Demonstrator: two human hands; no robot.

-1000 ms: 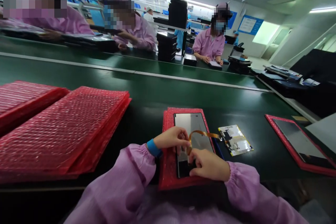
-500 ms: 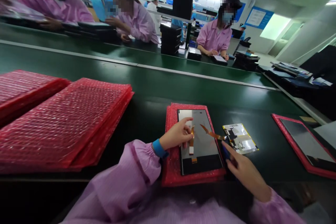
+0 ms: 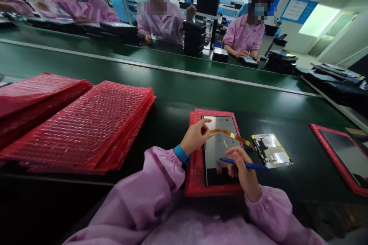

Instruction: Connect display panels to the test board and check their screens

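A display panel point(image 3: 214, 143) lies on red bubble wrap point(image 3: 195, 168) in front of me. My left hand point(image 3: 196, 136) is over the panel's left side, its fingers pinched at the end of an orange flex cable point(image 3: 230, 134). That cable runs right to a small board with silver and black parts point(image 3: 273, 151) on the dark bench. My right hand point(image 3: 243, 168) is closed on a blue pen-like tool point(image 3: 250, 165), above the panel's lower right part. The tool's tip points left, over the panel.
Red bubble-wrap stacks point(image 3: 97, 122) lie at the left. Another panel point(image 3: 345, 153) on red wrap is at the far right. Beyond the green belt point(image 3: 172, 84), people in pink work beside black stacks point(image 3: 194, 38).
My right hand has moved left from beside the board to over the panel, with the blue tool now plainly seen. The cable now bridges from my left hand to the board. The view has shifted.
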